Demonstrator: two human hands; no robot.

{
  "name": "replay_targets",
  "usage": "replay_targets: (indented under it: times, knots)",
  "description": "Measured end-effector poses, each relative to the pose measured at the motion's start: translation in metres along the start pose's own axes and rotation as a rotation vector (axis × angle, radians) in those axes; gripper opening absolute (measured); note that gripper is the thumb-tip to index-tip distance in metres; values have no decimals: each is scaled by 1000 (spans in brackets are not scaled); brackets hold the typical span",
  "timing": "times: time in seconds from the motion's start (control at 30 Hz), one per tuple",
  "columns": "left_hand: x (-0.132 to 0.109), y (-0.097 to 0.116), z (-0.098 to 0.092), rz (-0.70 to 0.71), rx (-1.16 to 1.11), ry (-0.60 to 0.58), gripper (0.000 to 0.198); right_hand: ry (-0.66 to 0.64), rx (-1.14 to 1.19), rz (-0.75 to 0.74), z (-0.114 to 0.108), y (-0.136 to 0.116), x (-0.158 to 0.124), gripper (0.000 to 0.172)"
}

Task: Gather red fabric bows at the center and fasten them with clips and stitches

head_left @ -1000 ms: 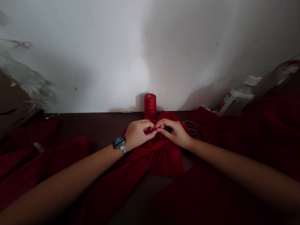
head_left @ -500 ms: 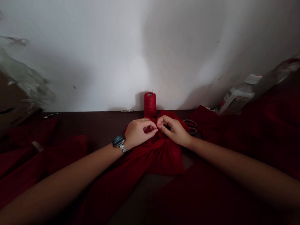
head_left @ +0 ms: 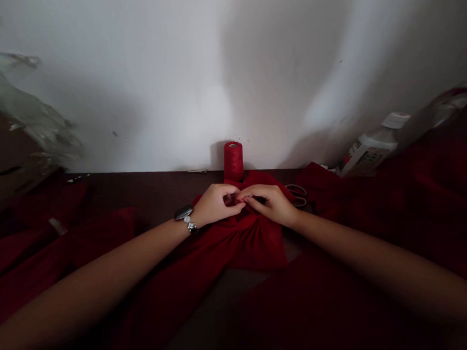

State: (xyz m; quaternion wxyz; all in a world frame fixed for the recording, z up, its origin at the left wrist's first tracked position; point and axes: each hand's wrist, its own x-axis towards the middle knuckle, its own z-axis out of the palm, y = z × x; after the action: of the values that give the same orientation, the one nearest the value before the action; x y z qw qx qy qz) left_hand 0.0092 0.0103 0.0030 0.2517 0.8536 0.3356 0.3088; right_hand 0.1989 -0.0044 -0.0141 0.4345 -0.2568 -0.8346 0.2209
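Observation:
My left hand [head_left: 217, 203] and my right hand [head_left: 270, 202] meet fingertip to fingertip over a gathered red fabric bow [head_left: 255, 241]. Thumb and forefinger of each are pinched together, and a small bit of red shows between them; whether it is cloth or thread I cannot make out. Just behind them stands a red thread spool [head_left: 233, 162], with several needles or pins sticking up from its top. To the right of my right hand, scissors [head_left: 297, 194] lie partly under the red cloth, only the handle loops showing.
A white-capped bottle [head_left: 371, 146] leans at the right by the wall [head_left: 167, 85]. More red fabric [head_left: 393, 209] is heaped there. Another red bow [head_left: 92, 232] lies at the left, near a cardboard box [head_left: 4, 149] and plastic wrapping [head_left: 33, 111]. A small metal clip [head_left: 197, 171] rests at the table's back edge.
My right hand has shifted slightly left, its fingertips now overlapping those of my left hand. My left wrist has rolled, turning the watch face away. The bow stays in place.

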Motion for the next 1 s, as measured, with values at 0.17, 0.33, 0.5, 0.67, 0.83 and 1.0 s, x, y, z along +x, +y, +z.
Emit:
replay_targets:
  times: [0.17, 0.33, 0.5, 0.67, 0.83, 1.0]
  knots:
    - [1, -1, -1, -39, -97, -55, 17, -21, 44, 20, -1, -1, 1, 16]
    - [2, 0, -3, -44, -161, -101, 16, -30, 40, 72, -2, -2, 2, 10]
    - [0, 0, -3, -16, -122, -54, 10, -3, 65, 184, -2, -3, 2, 10]
    - [-4, 1, -3, 180, 168, 262, 14, 24, 203, 267, 0, -1, 3, 14]
    - [-4, 1, 0, 379, 488, 343, 11, 5, 350, 308, 1, 4, 4, 19]
    - [-4, 0, 0, 505, 618, 346, 11, -31, 443, 340, 1, 7, 5, 23]
